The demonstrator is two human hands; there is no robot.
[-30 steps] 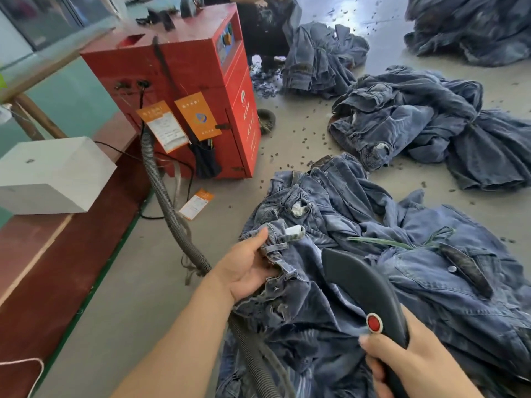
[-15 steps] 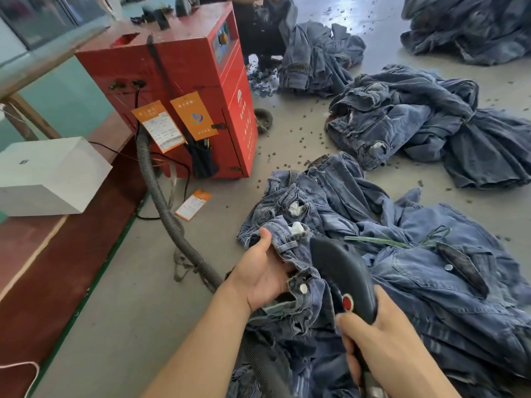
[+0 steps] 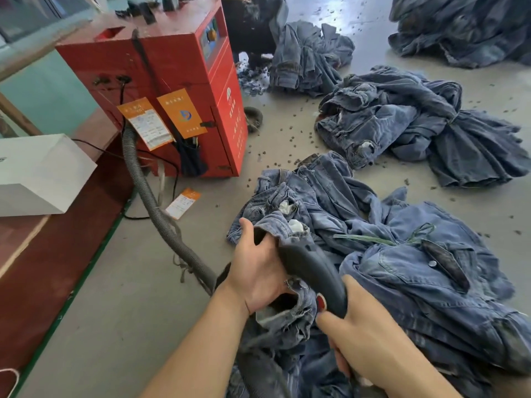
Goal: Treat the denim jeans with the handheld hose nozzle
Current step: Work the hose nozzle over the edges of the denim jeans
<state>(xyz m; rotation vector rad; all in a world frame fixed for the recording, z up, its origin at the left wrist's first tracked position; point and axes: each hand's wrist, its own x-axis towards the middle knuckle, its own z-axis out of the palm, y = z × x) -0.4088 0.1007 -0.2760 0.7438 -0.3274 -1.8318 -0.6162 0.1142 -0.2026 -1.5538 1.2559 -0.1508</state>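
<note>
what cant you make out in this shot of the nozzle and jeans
Head view only:
- Nozzle tip: hidden inside the jeans fold held by the left hand.
- Right hand fingers: wrapped under the handle, out of sight.
- Hose lower run: blurred and cut off by the bottom edge.
- Orange tags on the red machine: print too small.

Red machine cabinet (image 3: 184,90) up-left of the hands, two orange tags (image 3: 162,120) hanging on it, another tag (image 3: 183,203) on the floor below. White box (image 3: 37,173) far left on a brown ledge (image 3: 51,254). Dark debris bits (image 3: 287,139) scattered on grey floor (image 3: 120,311) beyond the hands.
</note>
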